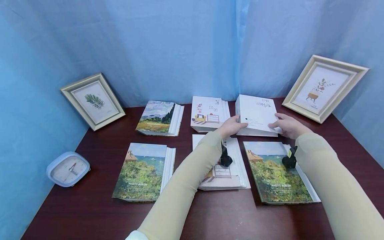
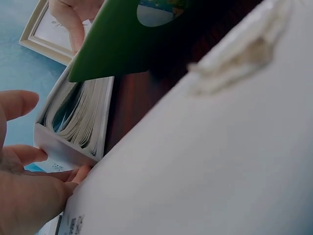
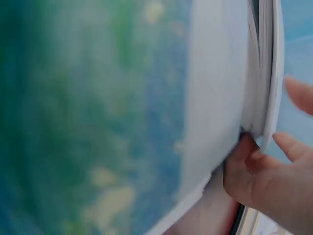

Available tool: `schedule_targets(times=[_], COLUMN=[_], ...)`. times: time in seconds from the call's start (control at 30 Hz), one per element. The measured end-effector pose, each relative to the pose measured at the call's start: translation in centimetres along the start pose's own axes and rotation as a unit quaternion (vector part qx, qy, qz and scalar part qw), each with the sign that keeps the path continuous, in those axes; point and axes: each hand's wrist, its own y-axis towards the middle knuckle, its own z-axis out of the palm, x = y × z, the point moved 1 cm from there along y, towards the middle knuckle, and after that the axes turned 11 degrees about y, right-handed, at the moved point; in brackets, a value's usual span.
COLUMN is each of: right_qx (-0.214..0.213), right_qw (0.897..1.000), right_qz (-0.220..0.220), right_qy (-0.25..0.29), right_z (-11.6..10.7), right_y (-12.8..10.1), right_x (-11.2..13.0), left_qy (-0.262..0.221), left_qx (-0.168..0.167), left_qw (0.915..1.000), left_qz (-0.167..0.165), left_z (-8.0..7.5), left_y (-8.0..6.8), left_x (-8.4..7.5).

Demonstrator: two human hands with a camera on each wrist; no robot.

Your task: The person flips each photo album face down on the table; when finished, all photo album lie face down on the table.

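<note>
At the back right of the table, a white photo album (image 1: 258,108) lies with its plain, lettered cover up. My left hand (image 1: 230,127) grips its left side near the front corner, thumb over the cover. On the opposite side my right hand (image 1: 290,126) holds the right edge, its thumb also on top. The left wrist view shows the album's page edges (image 2: 80,115) and my left fingers (image 2: 34,154) against the spine. Seen from the right wrist, my right fingers (image 3: 244,156) reach under the album's edge.
Around it lie a white album with furniture drawings (image 1: 207,111), a similar one (image 1: 223,166) partly behind my left arm, a landscape album (image 1: 157,116) and two seaside garden albums (image 1: 144,170). Framed pictures (image 1: 94,101) lean at both back corners. A blue clock (image 1: 68,169) stands left.
</note>
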Motion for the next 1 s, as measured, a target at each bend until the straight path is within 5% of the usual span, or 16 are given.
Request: schedule_targets(times=[0.33,0.57,1.0], right_qx=[0.002,0.035,0.047], right_qw=[0.996,0.985,0.998], right_qz=[-0.033,-0.019,-0.024], right_qy=[0.083,0.166,0.033], right_z=[-0.3,-0.4,0.8], right_y=[0.1,0.1,-0.1], right_x=[-0.2,-0.5,-0.2], left_qy=[-0.064,-0.095,-0.144], left_qx=[0.007,-0.003,-0.03], left_qw=[0.9979,0.9954,0.9889], left_qz=[-0.009,-0.005,-0.017], left_z=[0.4,0.1,-0.8], left_y=[0.3,0.3,-0.6], left_x=[0.1,0.0,-0.2])
